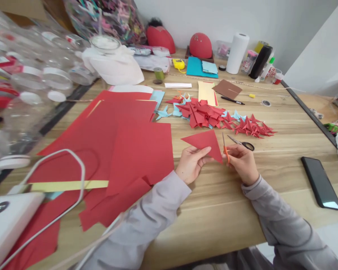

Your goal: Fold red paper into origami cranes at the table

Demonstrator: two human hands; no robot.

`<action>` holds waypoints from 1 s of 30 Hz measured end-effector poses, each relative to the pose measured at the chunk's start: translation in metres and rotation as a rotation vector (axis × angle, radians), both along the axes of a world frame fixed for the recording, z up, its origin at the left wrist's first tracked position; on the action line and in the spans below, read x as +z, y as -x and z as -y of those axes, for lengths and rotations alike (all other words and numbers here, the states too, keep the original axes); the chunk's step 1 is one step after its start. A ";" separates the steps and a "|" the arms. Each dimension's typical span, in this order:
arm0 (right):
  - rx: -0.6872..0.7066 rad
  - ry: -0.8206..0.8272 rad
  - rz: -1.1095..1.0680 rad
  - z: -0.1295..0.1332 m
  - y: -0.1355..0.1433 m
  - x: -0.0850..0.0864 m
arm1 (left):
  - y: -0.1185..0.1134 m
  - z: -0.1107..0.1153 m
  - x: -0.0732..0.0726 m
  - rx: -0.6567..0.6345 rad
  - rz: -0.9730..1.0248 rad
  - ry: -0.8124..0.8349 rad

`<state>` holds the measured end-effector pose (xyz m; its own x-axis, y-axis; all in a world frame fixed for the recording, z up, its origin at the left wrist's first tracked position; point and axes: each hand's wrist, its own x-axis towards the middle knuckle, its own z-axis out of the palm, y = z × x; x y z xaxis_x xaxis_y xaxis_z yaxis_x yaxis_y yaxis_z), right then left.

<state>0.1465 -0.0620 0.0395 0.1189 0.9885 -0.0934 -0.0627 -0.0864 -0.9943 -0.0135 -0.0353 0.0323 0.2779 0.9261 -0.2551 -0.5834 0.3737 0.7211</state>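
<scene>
My left hand (193,163) pinches a folded red paper triangle (204,141) between thumb and fingers, its long point turned to the left. Close by on the right, my right hand (242,161) is closed around orange-handled scissors (225,152), the thin metal blade pointing up beside the triangle's right edge. Fingers hide part of the handle. Black-handled scissors (247,146) lie on the table just beyond my right hand. Behind both hands is a heap of folded red paper pieces (201,114), with light blue paper stars (163,113) among and beside it.
Large red paper sheets (101,138) cover the left of the table. A white cable (83,174) loops over them from a white device (12,225). A phone (321,183) lies at right. Plastic bottles (56,77) crowd the left; a paper roll (237,53) stands behind.
</scene>
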 end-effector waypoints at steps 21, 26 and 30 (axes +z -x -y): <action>0.472 0.218 -0.185 0.004 0.005 0.000 | 0.008 -0.005 0.001 -0.248 0.103 0.029; 0.228 0.133 -0.087 0.003 0.007 -0.003 | 0.005 -0.005 0.003 -0.076 0.057 0.007; 0.037 0.051 -0.026 0.001 0.003 -0.003 | 0.002 -0.007 0.001 0.032 0.056 0.012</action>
<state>0.1436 -0.0628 0.0367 0.0791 0.9861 -0.1462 -0.0838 -0.1395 -0.9867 -0.0160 -0.0280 0.0337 0.2626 0.9317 -0.2511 -0.6347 0.3628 0.6823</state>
